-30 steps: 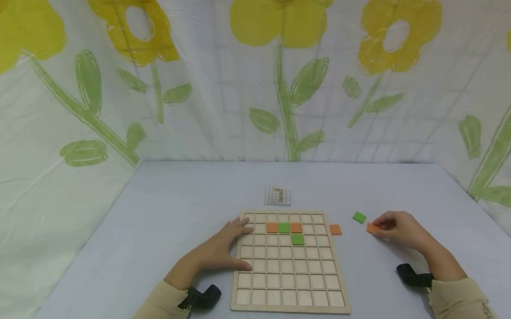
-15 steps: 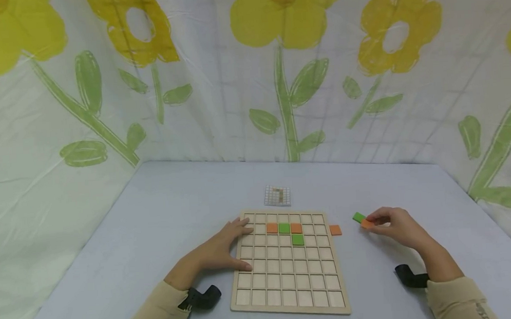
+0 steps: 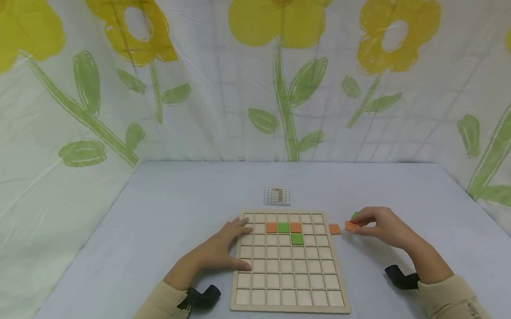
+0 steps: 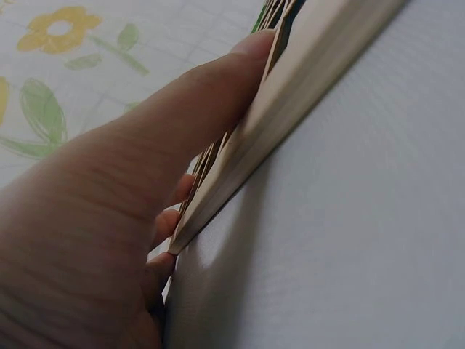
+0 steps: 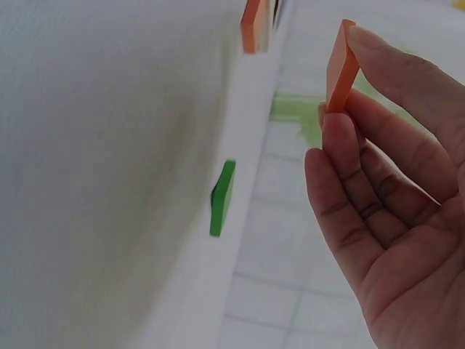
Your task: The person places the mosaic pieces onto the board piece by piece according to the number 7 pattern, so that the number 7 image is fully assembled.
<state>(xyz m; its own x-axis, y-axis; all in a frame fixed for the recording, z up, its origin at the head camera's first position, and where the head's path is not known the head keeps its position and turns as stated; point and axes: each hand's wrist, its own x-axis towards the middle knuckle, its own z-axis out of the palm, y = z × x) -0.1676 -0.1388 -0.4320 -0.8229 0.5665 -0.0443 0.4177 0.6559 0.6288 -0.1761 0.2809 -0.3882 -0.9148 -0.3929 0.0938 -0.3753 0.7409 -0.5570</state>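
Observation:
My right hand (image 3: 380, 225) pinches an orange square tile (image 3: 351, 225) between thumb and fingers; the right wrist view shows this tile (image 5: 341, 67) raised off the table. Behind those fingers a green tile (image 5: 223, 198) lies on the table, mostly hidden in the head view. Another orange tile (image 3: 335, 229) lies against the right edge of the wooden grid board (image 3: 291, 310). Two orange and two green tiles sit in cells in the board's upper part. My left hand (image 3: 214, 250) rests on the board's left edge, fingers spread, thumb (image 4: 251, 54) over the rim.
A small printed grid card (image 3: 277, 195) with a coloured pattern lies just beyond the board on the white table (image 3: 187, 188). A curtain (image 3: 217, 108) printed with yellow flowers hangs behind the table. Black wrist cameras sit on both wrists.
My right hand has lifted the orange tile and carried it left, past the green tile, towards the board. The left hand and board stay in place.

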